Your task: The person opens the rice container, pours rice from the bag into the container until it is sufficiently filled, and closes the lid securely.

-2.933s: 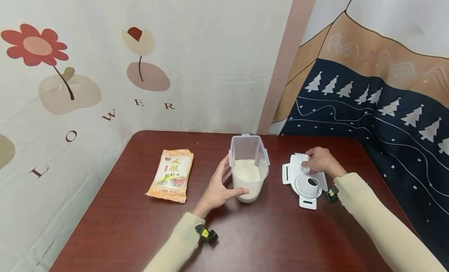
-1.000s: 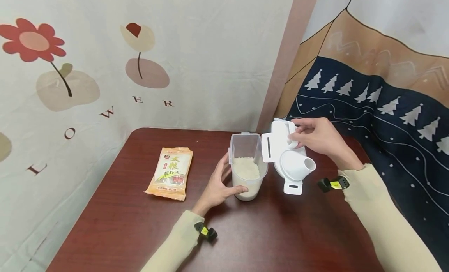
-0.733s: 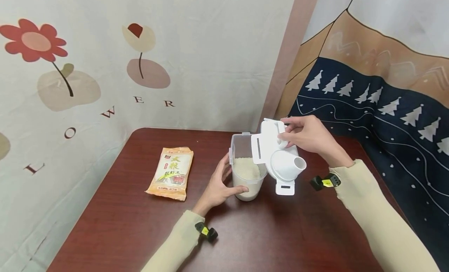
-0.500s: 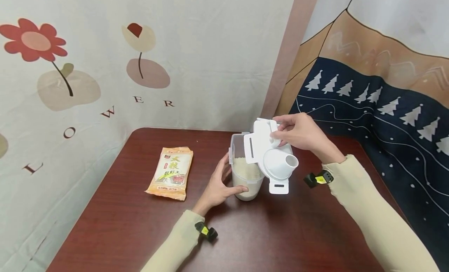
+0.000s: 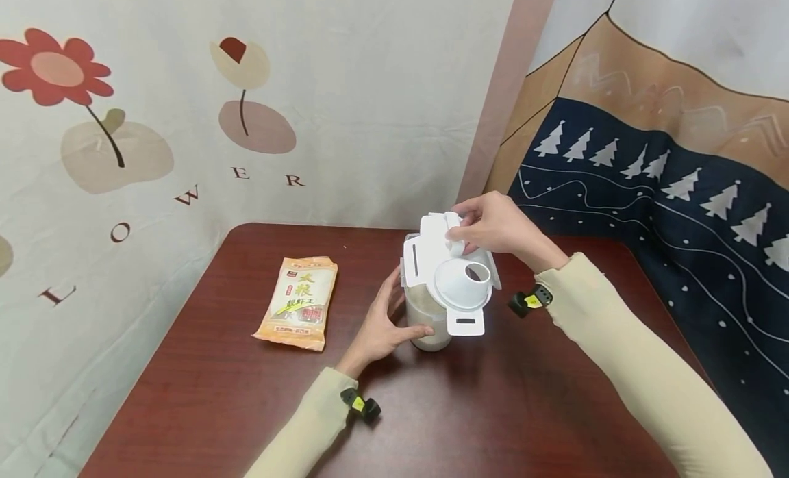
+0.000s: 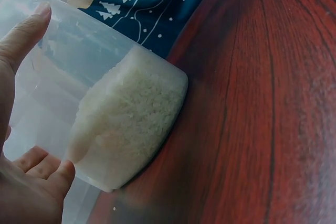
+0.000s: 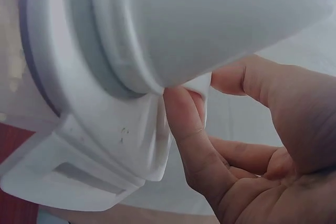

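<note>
A clear plastic storage container point(image 5: 424, 305) partly filled with white rice point(image 6: 128, 106) stands upright on the table. My left hand point(image 5: 377, 331) holds its side, thumb at the front and fingers around the left. Over the mouth is a white lid point(image 5: 430, 264) with a round spout and slotted side flaps, slightly askew to the right. My right hand point(image 5: 502, 224) pinches the raised ridge at the lid's back. In the right wrist view, thumb and forefinger meet on that ridge beside the spout point(image 7: 220, 19). Whether the lid is fully seated cannot be told.
An orange and white food packet point(image 5: 300, 303) with Chinese print lies flat to the left on the dark red wooden table point(image 5: 246, 409). Behind the table hangs a printed curtain point(image 5: 370, 122) with flowers, and a navy tree pattern on the right.
My right hand has lifted the lid from the table on the right and carried it left over the container's mouth, the spout tipping upright lately. My left hand has stayed on the container.
</note>
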The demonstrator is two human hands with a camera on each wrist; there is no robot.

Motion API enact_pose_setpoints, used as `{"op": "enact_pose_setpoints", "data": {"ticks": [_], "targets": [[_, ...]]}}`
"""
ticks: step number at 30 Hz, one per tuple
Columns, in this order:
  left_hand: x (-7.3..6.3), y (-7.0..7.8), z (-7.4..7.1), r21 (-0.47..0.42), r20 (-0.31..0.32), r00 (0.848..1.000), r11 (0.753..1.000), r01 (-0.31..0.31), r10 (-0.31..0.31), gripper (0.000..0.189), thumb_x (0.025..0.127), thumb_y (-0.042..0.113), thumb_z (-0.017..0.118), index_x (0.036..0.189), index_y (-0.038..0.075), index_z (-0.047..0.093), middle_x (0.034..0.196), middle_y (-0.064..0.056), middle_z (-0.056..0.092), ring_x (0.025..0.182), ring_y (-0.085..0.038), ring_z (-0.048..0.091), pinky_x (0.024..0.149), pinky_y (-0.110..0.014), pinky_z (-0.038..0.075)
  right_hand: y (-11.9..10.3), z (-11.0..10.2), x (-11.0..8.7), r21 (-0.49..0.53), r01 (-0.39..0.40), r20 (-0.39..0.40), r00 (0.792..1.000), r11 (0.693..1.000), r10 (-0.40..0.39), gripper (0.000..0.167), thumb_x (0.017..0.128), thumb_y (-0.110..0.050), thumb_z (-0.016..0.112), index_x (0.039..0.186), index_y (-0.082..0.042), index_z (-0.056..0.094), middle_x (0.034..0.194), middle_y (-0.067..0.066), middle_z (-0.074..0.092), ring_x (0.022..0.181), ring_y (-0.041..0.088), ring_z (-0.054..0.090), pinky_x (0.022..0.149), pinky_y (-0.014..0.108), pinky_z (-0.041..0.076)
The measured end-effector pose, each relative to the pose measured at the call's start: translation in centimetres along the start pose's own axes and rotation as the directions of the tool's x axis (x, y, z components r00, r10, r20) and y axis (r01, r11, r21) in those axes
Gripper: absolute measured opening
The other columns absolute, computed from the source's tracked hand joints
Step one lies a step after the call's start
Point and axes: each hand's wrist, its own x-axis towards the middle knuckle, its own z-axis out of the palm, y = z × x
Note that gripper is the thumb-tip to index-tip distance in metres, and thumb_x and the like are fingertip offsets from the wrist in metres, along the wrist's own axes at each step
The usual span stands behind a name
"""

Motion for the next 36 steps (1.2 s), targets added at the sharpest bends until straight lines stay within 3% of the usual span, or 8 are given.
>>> {"op": "enact_pose_setpoints", "data": {"ticks": [7,12,22,36], "targets": [[0.1,-0.1,-0.1,0.002,0.002,1.000,1.000,0.003,-0.003,0.118,0.071,0.013,0.095,0.162,0.030,0.023,0.166,0.002,0.029,0.153,-0.024,0.034,0.123,-0.050,0.034,-0.8,1.1,0.7,-0.035,-0.013,0.050,0.999,0.999,0.015,0.054,0.090,-0.026,0.077,0.137,-0.005,0.063,0.096,0.012,0.072,0.066,0.018,0.071,0.066,0.025,0.053],[0.2,-0.1,-0.2,0.008,-0.002,1.000,1.000,-0.012,0.012,0.117,0.069,0.008,0.095,0.161,0.028,0.026,0.161,-0.002,0.034,0.148,-0.023,0.042,0.123,-0.046,0.036,-1.3,1.9,1.1,-0.057,-0.005,0.058,0.998,0.998,0.009,0.054,0.090,-0.026,0.078,0.137,-0.004,0.063,0.092,0.011,0.070,0.066,0.017,0.069,0.063,0.026,0.049],[0.2,-0.3,-0.4,0.006,-0.004,0.999,0.999,-0.032,0.032,0.111,0.069,0.003,0.094,0.158,0.020,0.030,0.156,-0.005,0.041,0.143,-0.023,0.043,0.123,-0.047,0.033,-1.7,2.9,1.7,-0.072,-0.015,0.068,0.998,0.997,0.020,0.054,0.090,-0.026,0.079,0.136,-0.003,0.064,0.094,0.012,0.070,0.075,0.020,0.067,0.062,0.025,0.051],[0.2,-0.1,-0.2,-0.005,-0.001,1.000,1.000,-0.008,0.008,0.110,0.071,-0.001,0.091,0.159,0.015,0.028,0.159,-0.006,0.038,0.148,-0.026,0.041,0.125,-0.044,0.032,-1.6,3.3,2.4,-0.094,-0.047,0.061,0.997,0.994,0.053,0.053,0.090,-0.028,0.077,0.137,-0.004,0.064,0.095,0.011,0.071,0.087,0.023,0.067,0.074,0.030,0.055]]}}
